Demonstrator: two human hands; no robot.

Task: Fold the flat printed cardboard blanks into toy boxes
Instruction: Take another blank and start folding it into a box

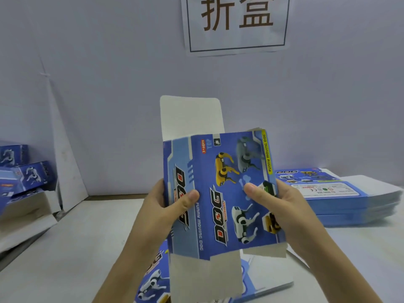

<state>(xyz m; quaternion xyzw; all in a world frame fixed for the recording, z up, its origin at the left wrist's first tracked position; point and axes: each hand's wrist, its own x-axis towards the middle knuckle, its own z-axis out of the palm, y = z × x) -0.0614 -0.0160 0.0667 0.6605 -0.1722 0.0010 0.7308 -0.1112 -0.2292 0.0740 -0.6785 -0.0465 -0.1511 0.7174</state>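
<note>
Closest to me, under my forearms, lay another printed blank (153, 278) flat on the white table (72, 241). Its lower part ran off the bottom of the view, and the piece I was holding covered much of the rest, so I could make out only a white toy dog and part of the lettering.

Above it, clear of the table, I held the blue box blank (220, 193) upright between both hands. My left hand (164, 206) gripped its left edge, thumb pressed on the printed front beside the "DOG" lettering and fingers curled out of sight behind. My right hand (290, 208) gripped the right edge the same way, thumb on the front panel and fingers hidden behind the card. The blank was bowed outward along a crease near its left side; whether it had opened into a full sleeve I could not tell, since the back was hidden. A white flap (190, 114) stood up from its top, and plain white flaps (205, 274) hung from the bottom.

Further off to my right sat a stack of flat blanks (341, 200), partly behind my right hand, its label too small to read. To my left, folded boxes (26, 173) were piled together, cut off by the frame edge, with a white sheet (65, 149) leaning just beside them.

Farthest back, a paper sign (237, 25) with two large characters hung on the pale wall (109, 62), its top cropped.
</note>
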